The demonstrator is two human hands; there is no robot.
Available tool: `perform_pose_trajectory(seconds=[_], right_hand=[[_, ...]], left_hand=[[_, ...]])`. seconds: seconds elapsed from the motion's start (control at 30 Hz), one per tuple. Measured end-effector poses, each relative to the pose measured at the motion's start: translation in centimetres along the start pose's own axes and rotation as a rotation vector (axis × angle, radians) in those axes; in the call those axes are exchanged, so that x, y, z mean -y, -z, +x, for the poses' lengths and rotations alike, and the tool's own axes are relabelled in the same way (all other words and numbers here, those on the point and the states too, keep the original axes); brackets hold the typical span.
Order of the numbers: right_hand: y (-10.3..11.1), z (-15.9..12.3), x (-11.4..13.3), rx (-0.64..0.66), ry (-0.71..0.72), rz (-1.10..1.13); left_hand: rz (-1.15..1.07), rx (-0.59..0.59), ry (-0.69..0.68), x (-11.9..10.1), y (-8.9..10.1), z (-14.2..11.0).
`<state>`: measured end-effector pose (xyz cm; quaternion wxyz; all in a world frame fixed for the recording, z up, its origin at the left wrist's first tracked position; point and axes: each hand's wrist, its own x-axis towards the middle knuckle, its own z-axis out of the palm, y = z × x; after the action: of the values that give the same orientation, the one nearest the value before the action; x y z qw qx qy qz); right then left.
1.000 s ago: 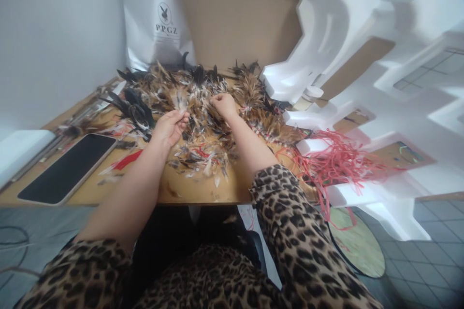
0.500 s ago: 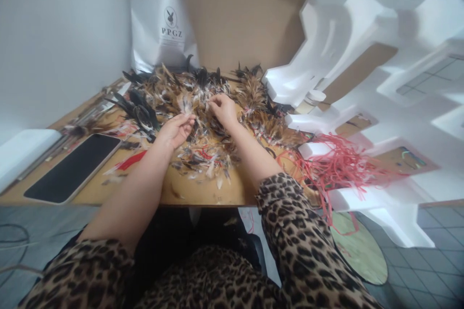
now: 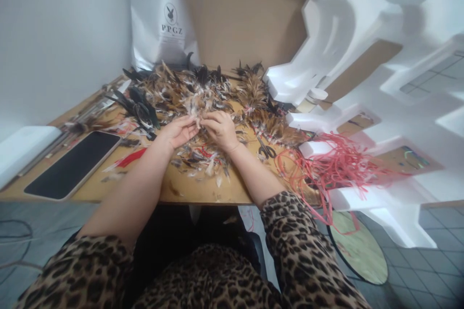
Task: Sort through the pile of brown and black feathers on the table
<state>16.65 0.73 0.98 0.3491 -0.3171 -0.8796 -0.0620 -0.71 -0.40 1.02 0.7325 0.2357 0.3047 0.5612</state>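
Observation:
A small bunch of pale brown and white feathers (image 3: 196, 105) stands up between my fingertips above the table. My left hand (image 3: 180, 131) pinches the bunch at its base. From the other side, my right hand (image 3: 220, 129) closes its thumb and fingers on the same base, so the hands almost touch. Behind them lies a heap of brown feathers (image 3: 163, 82). Loose feather scraps (image 3: 208, 164) with bits of red string are scattered below my hands. Dark feathers (image 3: 139, 108) lie left of my left hand.
A phone (image 3: 74, 164) rests at the table's left. Black scissors (image 3: 266, 148) lie right of my right arm. Red ribbon strands (image 3: 340, 161) tangle over white foam pieces (image 3: 384, 198) on the right. A silver bag (image 3: 154, 19) stands at the back against cardboard (image 3: 242, 14).
My right hand has come down and toward the left hand, and now meets it at the feather bunch. The scissors, mostly hidden by my right arm before, now show.

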Motion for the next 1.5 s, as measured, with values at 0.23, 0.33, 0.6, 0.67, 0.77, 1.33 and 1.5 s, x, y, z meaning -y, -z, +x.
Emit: perform_pose_trajectory(seconds=[0.23,0.33,0.6,0.67,0.77,1.33,1.5], right_hand=[[-0.3,-0.2,0.5,-0.079,-0.107,0.183],[-0.3,-0.3,0.5,-0.095,-0.126,0.204],[-0.6,-0.4,1.0,-0.029,-0.077,0.072],[-0.7,-0.4,1.1,-0.056,-0.084,0.071],[-0.8,-0.3,1.0,-0.139,-0.150,0.191],[-0.1,1.1,2.2,0.046,-0.943,1.376],[-0.1,1.1,2.4,0.116,-1.006,1.439]], left_hand=[[0.058,0.038,-0.057,0.2,0.3,0.6],[0.057,0.016,-0.050,0.2,0.1,0.5],[0.027,0.028,-0.096,0.3,-0.1,0.4],[0.032,0.007,-0.131,0.2,-0.1,0.4],[0.055,-0.005,-0.208,0.2,-0.2,0.6],[0.254,-0.017,-0.370,0.9,-1.0,0.2],[0.312,-0.036,-0.385,1.3,-1.5,-0.1]])
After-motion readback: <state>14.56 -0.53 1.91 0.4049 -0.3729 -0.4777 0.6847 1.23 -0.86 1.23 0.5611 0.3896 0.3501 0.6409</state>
